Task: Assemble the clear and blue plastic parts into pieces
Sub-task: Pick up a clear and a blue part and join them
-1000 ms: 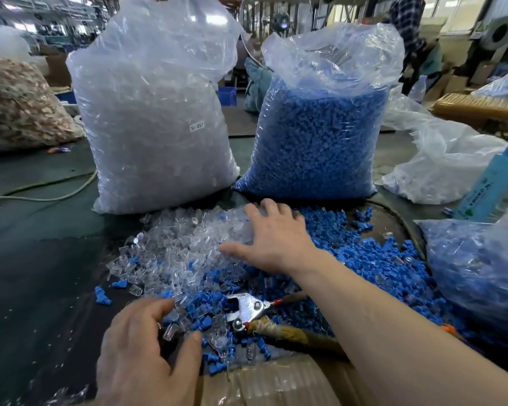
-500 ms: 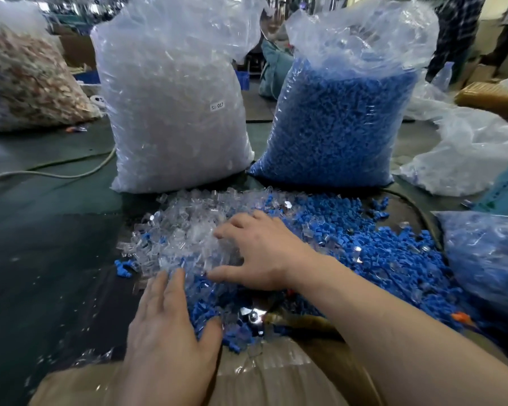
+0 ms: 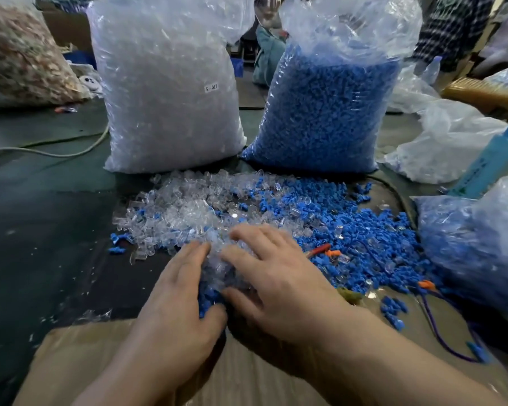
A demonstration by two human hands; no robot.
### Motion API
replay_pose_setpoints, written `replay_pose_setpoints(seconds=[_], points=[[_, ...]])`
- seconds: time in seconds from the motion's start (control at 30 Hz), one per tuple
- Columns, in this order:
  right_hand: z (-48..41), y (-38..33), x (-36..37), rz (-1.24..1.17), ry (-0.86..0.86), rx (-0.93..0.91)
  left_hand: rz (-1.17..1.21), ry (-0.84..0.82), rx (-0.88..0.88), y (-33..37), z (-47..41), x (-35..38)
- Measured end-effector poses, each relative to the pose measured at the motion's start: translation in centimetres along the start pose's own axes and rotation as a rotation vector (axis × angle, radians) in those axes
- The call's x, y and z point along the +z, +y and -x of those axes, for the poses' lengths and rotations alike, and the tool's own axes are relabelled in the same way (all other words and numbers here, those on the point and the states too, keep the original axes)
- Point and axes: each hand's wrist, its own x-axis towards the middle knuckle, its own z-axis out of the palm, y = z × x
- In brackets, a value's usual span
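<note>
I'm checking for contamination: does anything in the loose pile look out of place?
Yes. Orange bits lie among the blue parts just right of the right hand; they match neither colour being assembled.

— Which colours show?
— Some clear parts (image 3: 182, 212), many blue parts (image 3: 349, 230), a few orange pieces (image 3: 332, 253).
— And the surface (image 3: 41, 215)?
— Dark green; the cardboard (image 3: 85, 361) on it is plain brown.

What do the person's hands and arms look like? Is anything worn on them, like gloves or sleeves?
The left hand and right hand are bare: no gloves, no rings visible. The left forearm and right forearm are uncovered too, with no sleeve, watch or bracelet in view.
</note>
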Motion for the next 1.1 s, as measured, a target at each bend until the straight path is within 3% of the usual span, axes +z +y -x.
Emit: replay_pose_setpoints(seconds=[0.07, 0.17, 0.27, 0.33, 0.57, 0.9, 1.1], points=[[2.3, -0.3, -0.9, 0.032, 0.077, 0.122, -0.052, -0.018, -0.013, 0.1, 0.3, -0.3], [5.9, -0.6, -1.7, 0.108, 0.132, 0.252, -0.331, -0.02, -0.08, 0.6, 0.5, -1.5], [8.2, -1.3, -2.1, 0.13, -0.14, 0.415, -0.488, -0.023, -0.148, 1.2, 0.9, -2.9], [9.2, -1.3, -1.9, 0.047, -0.217, 0.46, -0.466, -0.035, -0.173, 1.3, 1.2, -3.1], [6.2, -1.2, -0.8, 0.088, -0.188, 0.35, -0.463, -0.196, -0.122, 3.2, 1.5, -2.0], [4.3, -0.6, 2.0, -0.081, -0.019, 0.255, -0.313, 0.002, -0.025, 2.4, 1.1, -0.2], [4.2, -0.2, 1.8, -0.141, 0.056, 0.222, -0.328, 0.125, 0.122, 2.4, 1.2, -0.1]])
